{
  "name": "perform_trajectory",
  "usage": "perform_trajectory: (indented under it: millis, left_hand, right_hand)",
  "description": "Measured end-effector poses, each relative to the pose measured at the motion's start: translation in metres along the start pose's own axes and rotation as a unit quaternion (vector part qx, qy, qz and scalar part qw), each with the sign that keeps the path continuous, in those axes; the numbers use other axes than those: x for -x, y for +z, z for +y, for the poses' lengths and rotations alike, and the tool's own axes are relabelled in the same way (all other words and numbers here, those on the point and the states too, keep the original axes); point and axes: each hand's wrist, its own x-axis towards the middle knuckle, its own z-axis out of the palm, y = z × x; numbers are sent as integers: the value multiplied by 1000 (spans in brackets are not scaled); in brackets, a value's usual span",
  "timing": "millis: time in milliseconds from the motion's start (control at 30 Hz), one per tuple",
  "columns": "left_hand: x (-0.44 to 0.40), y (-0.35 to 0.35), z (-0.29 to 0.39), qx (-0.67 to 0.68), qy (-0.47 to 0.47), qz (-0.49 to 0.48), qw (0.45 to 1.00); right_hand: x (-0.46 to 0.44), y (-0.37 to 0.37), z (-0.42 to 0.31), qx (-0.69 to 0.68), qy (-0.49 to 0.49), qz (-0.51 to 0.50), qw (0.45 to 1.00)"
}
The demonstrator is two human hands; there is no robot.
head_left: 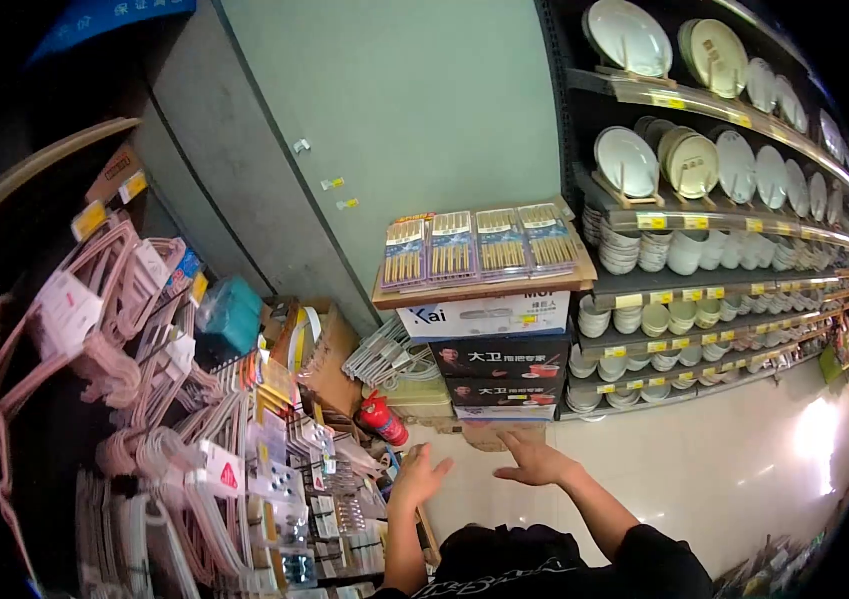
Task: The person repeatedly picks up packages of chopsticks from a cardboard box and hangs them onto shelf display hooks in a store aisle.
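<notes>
My left hand [420, 477] is raised in front of my body, fingers stretched and nothing in it. Just beyond it, a red fire extinguisher [383, 418] stands on the floor, apart from the fingers. To the right, my right hand [536, 462] is held out with thumb and fingers spread, also without anything in it. Ahead of both hands is a stack of black mop boxes [500, 359] with a white box [484, 316] above them. Packs of chopsticks [452, 247] lie in a row on top of the stack. Neither hand touches any goods.
Pink and white hangers [215, 469] and small hanging packs [280, 504] crowd the left side. Shelves of plates [627, 163] and bowls [685, 254] line the right. Beside the extinguisher are a bundle of metal racks [384, 357] and a cardboard box [329, 364]. The floor [704, 459] is shiny tile.
</notes>
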Motion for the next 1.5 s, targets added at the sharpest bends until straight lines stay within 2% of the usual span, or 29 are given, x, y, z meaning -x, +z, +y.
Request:
perform_trajectory:
  millis: [67, 167, 267, 300, 400, 433, 533, 600, 633, 667, 733, 767, 800, 833, 867, 967, 1000, 1033, 1100, 1200, 1233, 1267, 1300, 1400, 1500]
  left_hand:
    - [-38, -2, 8, 76, 35, 83, 993]
    - [-112, 2, 5, 141, 71, 164, 974]
    - [-190, -15, 17, 217, 97, 217, 947]
    - [-214, -24, 23, 228, 107, 228, 940]
    - [-298, -46, 35, 266, 37, 226, 936]
    - [-326, -46, 32, 170, 108, 309, 930]
    - [-369, -71, 53, -64, 55, 345, 935]
    - [-386, -71, 62, -55, 26, 313, 948]
    - [-389, -73, 68, -52, 9, 298, 953]
    - [-391, -71, 72, -51, -11, 283, 958]
    - [-399, -64, 72, -53, 13, 338, 940]
    - [-402, -61, 73, -39, 24, 358, 933]
    - [-402, -56, 78, -24, 32, 378, 925]
    - [-401, -58, 93, -39, 1, 401, 915]
    - [-405, -54, 97, 24, -3, 392, 920]
    - [-405, -48, 122, 204, -31, 370, 906]
    - [-404, -46, 135, 207, -8, 389, 897]
    - [-402, -43, 146, 206, 15, 407, 890]
    - [-390, -37, 161, 160, 69, 428, 887]
    - [-365, 3, 168, 279, 58, 530, 799]
    - [-351, -11, 186, 231, 74, 576, 781]
    - [-336, -12, 197, 250, 84, 595, 759]
    - [-321, -10, 205, 266, 95, 615, 736]
    - [-265, 6, 226, 307, 84, 649, 691]
    - [-210, 24, 249, 292, 90, 671, 675]
  right_hand:
    - [-39, -46, -20, -203, -47, 10, 978]
    - [-102, -70, 6, -278, -74, 98, 953]
    - [-165, -90, 45, -397, -30, 143, 906]
    - [-184, -102, 54, -465, -16, 138, 875]
    - [-235, -143, 71, -430, 25, 165, 887]
    - [-250, -154, 75, -409, 32, 179, 894]
    - [-293, -182, 79, -377, 47, 203, 902]
    - [-321, -183, 98, -322, 14, 232, 918]
    - [-331, -183, 106, -296, -4, 240, 925]
    - [-335, -185, 112, -332, 9, 201, 921]
    - [-338, -194, 110, -407, 30, 123, 905]
    - [-335, -214, 88, -494, 45, 91, 864]
    - [-337, -211, 98, -491, 43, 99, 864]
    - [-336, -202, 111, -487, 41, 106, 866]
    - [-335, -198, 123, -481, 36, 111, 869]
    - [-332, -198, 135, -548, -37, 92, 831]
    - [-333, -198, 142, -568, -56, 87, 816]
    - [-334, -197, 153, -570, -148, 78, 805]
    - [-325, -193, 153, -625, -103, 96, 768]
    - [-304, -201, 143, -654, -119, 96, 740]
    - [-299, -205, 134, -675, -176, 91, 711]
    - [-293, -208, 129, -692, -230, 82, 679]
    - [-289, -203, 135, -648, -269, 71, 709]
    - [-277, -212, 104, -615, -346, -49, 707]
    - [-240, -190, 96, -658, -238, -235, 675]
